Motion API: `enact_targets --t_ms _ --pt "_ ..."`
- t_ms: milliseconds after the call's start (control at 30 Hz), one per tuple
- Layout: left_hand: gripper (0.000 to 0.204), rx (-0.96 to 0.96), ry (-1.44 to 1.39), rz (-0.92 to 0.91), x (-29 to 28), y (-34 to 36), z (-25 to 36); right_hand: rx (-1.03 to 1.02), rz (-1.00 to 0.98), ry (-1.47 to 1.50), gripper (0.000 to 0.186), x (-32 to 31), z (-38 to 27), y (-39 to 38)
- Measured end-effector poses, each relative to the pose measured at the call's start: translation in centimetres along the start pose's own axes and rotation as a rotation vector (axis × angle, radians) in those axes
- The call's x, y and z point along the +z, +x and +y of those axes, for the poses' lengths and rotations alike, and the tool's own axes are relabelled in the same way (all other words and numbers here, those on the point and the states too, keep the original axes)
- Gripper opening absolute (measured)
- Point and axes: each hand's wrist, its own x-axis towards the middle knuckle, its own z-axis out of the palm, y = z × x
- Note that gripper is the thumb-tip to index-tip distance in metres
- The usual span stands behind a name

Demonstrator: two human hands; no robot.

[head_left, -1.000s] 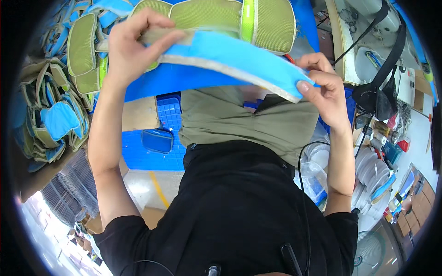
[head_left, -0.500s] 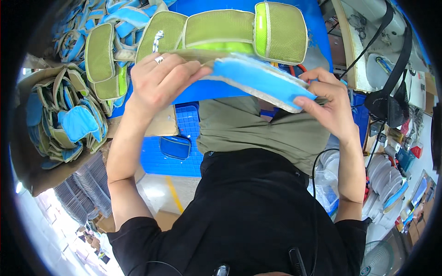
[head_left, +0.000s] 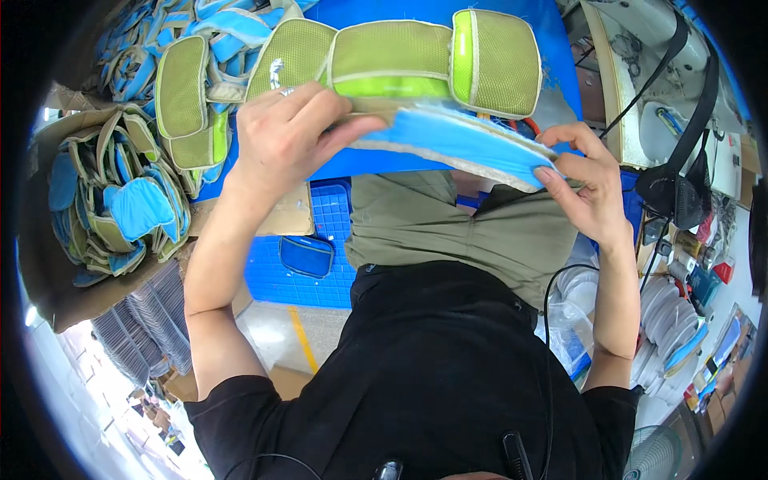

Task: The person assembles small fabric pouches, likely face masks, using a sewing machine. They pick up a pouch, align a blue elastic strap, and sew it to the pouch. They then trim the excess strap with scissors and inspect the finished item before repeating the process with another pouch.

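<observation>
A long fabric strip (head_left: 456,146), bright blue with pale beige edging, is stretched between my hands in front of the blue table. My left hand (head_left: 296,136) grips its olive-beige end, fingers curled over the top. My right hand (head_left: 580,172) pinches the other end, thumb on the blue face. Just beyond lie several olive mesh pouches (head_left: 388,50) with lime-green panels, and a white patterned cord (head_left: 276,74) rests on one of them.
The blue table (head_left: 360,162) carries a heap of blue strips (head_left: 236,28). A cardboard box (head_left: 56,288) full of fabric pieces stands left. A sewing machine (head_left: 656,40) and black hanging straps are at right. Below lie blue plastic crates (head_left: 300,284).
My left hand has moved down and right, turning so its back shows over the strip. My right hand has also shifted down and right, still pinching. The blue strip looks narrower and tilted.
</observation>
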Motion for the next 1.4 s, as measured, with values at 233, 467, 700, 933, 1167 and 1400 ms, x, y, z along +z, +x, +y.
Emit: enact_targets --t_ms 233,467,700,933,1167,1400 --pt "0.037 -0.17 -0.316 -0.174 0.4 1.6 0.7 -0.197 0.016 0.11 0.022 2.1 -2.8 3.2" --pt "0.049 -0.361 -1.064 -0.649 1.0 6.5 3.2 -0.13 0.047 0.296 0.028 5.0 -4.8 5.9" --pt "0.02 -0.463 -1.153 -0.626 -0.2 5.2 2.3 -0.064 0.036 0.396 0.027 6.5 -4.9 5.7" --pt "0.015 -0.534 -1.007 -0.583 -1.8 4.6 1.8 0.174 -0.062 0.599 0.026 6.0 -5.8 5.1" --pt "0.012 -0.511 -0.944 -0.569 -2.2 4.7 1.8 0.089 0.012 0.561 0.021 6.6 -5.6 5.0" --pt "0.009 -0.39 -0.904 -0.506 -1.8 4.3 1.7 0.132 -0.011 0.536 0.021 6.5 -5.8 5.0"
